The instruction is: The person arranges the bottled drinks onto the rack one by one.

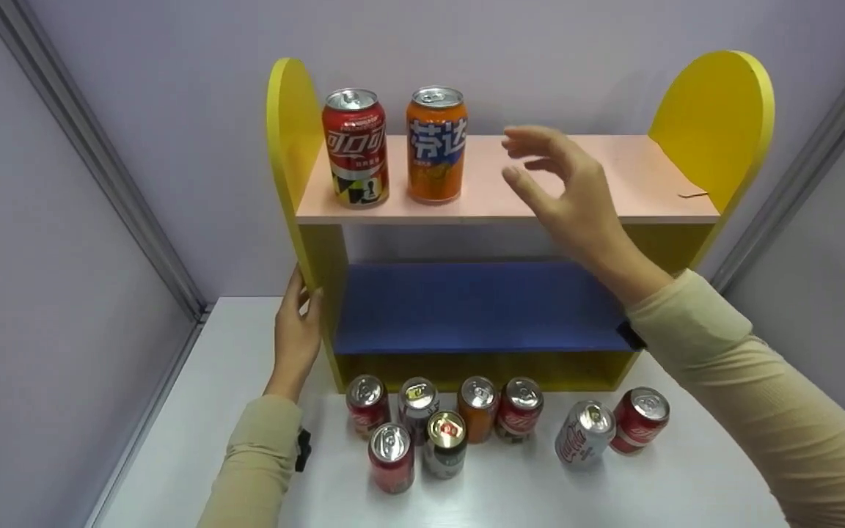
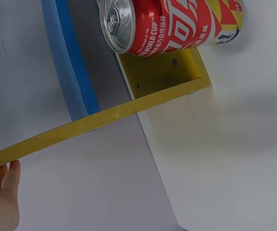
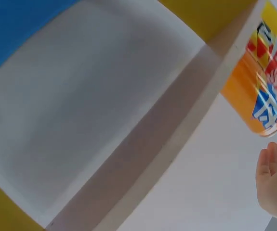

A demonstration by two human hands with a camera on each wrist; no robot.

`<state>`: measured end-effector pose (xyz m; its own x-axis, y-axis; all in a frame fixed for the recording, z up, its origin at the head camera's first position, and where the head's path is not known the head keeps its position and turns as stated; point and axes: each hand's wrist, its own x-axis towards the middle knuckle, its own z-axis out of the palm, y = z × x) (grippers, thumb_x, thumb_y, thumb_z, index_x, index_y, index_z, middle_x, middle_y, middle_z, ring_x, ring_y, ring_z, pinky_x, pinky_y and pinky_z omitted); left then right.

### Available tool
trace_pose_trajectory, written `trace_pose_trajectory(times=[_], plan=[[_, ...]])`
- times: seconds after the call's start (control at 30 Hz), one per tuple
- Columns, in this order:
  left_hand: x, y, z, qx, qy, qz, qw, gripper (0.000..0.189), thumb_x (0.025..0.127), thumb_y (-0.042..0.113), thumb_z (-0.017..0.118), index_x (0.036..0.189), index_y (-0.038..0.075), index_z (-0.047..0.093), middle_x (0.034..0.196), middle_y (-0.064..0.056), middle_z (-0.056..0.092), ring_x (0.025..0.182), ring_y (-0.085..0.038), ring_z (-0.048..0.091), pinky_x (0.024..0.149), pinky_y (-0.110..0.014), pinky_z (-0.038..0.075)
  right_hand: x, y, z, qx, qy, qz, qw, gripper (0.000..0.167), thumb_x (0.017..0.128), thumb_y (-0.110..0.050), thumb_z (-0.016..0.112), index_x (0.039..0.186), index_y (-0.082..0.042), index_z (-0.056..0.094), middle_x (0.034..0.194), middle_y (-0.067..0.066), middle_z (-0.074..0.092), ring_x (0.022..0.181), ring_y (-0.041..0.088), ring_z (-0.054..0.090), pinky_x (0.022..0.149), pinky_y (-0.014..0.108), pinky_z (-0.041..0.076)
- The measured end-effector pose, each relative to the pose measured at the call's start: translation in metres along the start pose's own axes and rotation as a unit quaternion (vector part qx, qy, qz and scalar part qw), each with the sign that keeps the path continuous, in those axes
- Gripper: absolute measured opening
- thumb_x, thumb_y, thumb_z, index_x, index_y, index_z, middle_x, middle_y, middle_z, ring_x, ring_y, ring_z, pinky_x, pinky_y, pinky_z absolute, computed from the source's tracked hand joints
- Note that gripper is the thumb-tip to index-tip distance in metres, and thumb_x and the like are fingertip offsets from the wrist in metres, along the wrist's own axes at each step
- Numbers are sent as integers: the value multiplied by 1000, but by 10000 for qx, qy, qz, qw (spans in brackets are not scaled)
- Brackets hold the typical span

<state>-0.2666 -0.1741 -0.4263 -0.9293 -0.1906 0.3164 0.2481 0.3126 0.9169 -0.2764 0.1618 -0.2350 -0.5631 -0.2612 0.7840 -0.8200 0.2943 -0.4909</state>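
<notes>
On the pink top shelf [image 1: 540, 183] stand a red Coca-Cola can [image 1: 356, 150] at the left and an orange Fanta can [image 1: 437, 147] beside it, both upright. My right hand [image 1: 573, 191] is held in the air to the right of the Fanta can, apart from it, with thumb and fingers spread and nothing between them. The left hand [image 1: 298, 330] touches the outside of the yellow side panel [image 1: 323, 279] with its fingertips. In the left wrist view, those fingers [image 2: 10, 175] lie against the panel's edge.
Several cans stand on the white table [image 1: 246, 367] before the shelf unit, among them a silver can [image 1: 584, 436] and a red can [image 1: 640, 420] at the right. A blue lower shelf [image 1: 481, 308] lies beneath the pink one. Grey wall panels [image 1: 48, 257] flank both sides.
</notes>
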Motion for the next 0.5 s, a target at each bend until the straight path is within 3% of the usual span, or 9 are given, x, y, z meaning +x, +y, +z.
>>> trace_pose_trajectory(times=[0.17,0.5], plan=[[1,0,0,-7,-53,-18,10000,59,107,18,45,160,18,20,157,-13,33,139,-34,37,110,-43,40,-43,10,-14,-358,-511,-484,9969,35,89,2,70,123,3,63,119,12,67,109,21,61,95,31,50],[2,-3,1,2,27,25,10000,58,106,15,46,159,18,22,155,-15,36,138,-35,39,108,-44,42,-119,41,-41,-844,-959,-350,9912,43,79,10,76,120,1,67,118,10,68,113,15,60,101,21,43]])
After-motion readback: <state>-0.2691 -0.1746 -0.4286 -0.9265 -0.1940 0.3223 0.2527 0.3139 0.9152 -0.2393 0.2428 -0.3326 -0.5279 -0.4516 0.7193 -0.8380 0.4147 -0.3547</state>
